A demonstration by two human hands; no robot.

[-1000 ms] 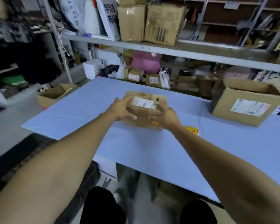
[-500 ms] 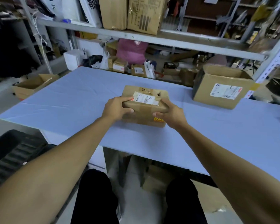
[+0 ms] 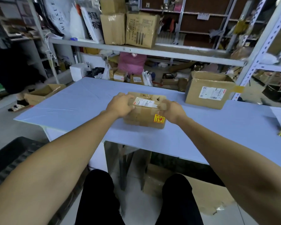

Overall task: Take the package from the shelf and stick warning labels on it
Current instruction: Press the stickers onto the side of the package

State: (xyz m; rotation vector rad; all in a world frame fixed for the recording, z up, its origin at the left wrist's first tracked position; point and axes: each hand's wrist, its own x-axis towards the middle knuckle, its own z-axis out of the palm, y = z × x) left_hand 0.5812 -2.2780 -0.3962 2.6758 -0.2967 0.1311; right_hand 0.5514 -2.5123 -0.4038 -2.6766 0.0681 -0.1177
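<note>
Both hands grip the cardboard package at frame centre, resting on the pale blue surface: left hand fingers wrapped over its left top edge, right hand fingers closed on its right edge. One yellow-red warning label sits on the near side face, just beside the right hand; a white shipping label is on top. Open larger box stands upper right on the surface, well apart.
</note>
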